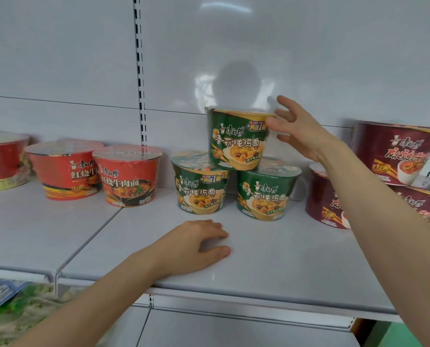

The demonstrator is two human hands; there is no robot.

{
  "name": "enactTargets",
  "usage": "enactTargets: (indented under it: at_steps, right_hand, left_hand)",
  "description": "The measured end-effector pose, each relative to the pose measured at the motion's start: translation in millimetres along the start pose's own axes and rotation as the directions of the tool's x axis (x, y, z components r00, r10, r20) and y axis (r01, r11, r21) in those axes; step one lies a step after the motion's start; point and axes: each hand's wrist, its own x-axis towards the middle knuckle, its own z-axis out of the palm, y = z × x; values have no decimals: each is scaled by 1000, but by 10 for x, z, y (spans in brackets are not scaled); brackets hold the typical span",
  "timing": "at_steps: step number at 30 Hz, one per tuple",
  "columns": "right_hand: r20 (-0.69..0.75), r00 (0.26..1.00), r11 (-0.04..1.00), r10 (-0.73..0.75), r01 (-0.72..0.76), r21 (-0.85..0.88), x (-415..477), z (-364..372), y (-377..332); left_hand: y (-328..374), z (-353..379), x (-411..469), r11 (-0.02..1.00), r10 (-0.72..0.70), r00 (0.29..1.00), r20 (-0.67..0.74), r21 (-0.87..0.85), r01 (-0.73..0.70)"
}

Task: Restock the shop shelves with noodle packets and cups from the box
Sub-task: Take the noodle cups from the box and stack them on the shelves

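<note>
the top green cup stands upright, wide rim up, its axis vertical. its base bridges the lids of the lower left green cup and the lower right green cup, which stand side by side on the shelf.

the right hand is the nearer one by far. it comes in from the right, and the top green cup lies directly to its left, at the same height. its fingers are spread and fairly straight. the lower ones touch the cup's right side just under the rim, and the uppermost one points up, clear of the lid. they do not wrap round the cup, so this reads as steadying or nudging rather than a grip.

the left hand rests on the bare shelf in front of the stack, well below the top cup, with loosely curled fingers that hold nothing.

any push from the right hand would drive the cup leftward along the row. since it sits on two lids with a gap between them, a sideways shove could probably tip it off. a gentle press straight down, or simply letting go, looks safer.

red cups stand to the left and dark red cups to the right. the box is not in view.
</note>
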Motion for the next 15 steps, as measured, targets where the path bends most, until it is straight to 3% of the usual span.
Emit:
enactTargets:
  at_steps: [3, 5, 11, 15]
  right_hand:
    - [-294, 913, 947, -283, 217, -237, -174, -4, -72]
    - [-350, 832, 875, -431, 290, -388, -286, 51, -138]
    - [-127, 832, 734, -539, 391, -556, -495, 563, -366]
    - [14, 851, 714, -524, 448, -538, -452, 1059, -470]
  left_hand:
    - [24, -19, -23, 1000, 11, 1000, -25, 25, -10]
    - [31, -32, -39, 997, 47, 997, -66, 65, -43]
    - [45, -184, -137, 977, 115, 976, -183, 200, -78]
    - [-120, -416, -368, 975, 87, 969, -230, 219, -35]
